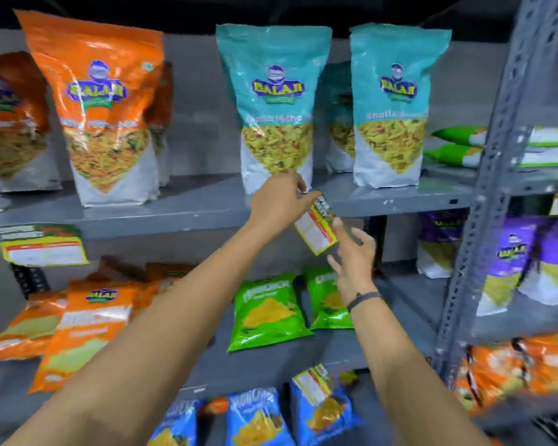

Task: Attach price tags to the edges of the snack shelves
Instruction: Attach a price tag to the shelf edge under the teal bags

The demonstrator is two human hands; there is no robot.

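My left hand [279, 202] pinches the top of a yellow-edged price tag [316, 228] with a white panel, held tilted in front of the grey upper shelf edge [181, 222]. My right hand [355, 255] is just right of the tag with fingers spread, its fingertip touching the tag's right side. A teal snack bag [276, 104] stands on the shelf directly above the tag. Another price tag [42, 244] hangs on the same shelf edge at the left. A third tag [313, 384] sits on the lower shelf edge.
Orange snack bags [100, 107] stand upper left, a second teal bag [392, 104] upper right. Green packets [264, 312] and orange packets [81, 323] lie on the middle shelf, blue packets [258, 420] below. A perforated grey upright [493, 175] divides off the right rack with purple bags [512, 259].
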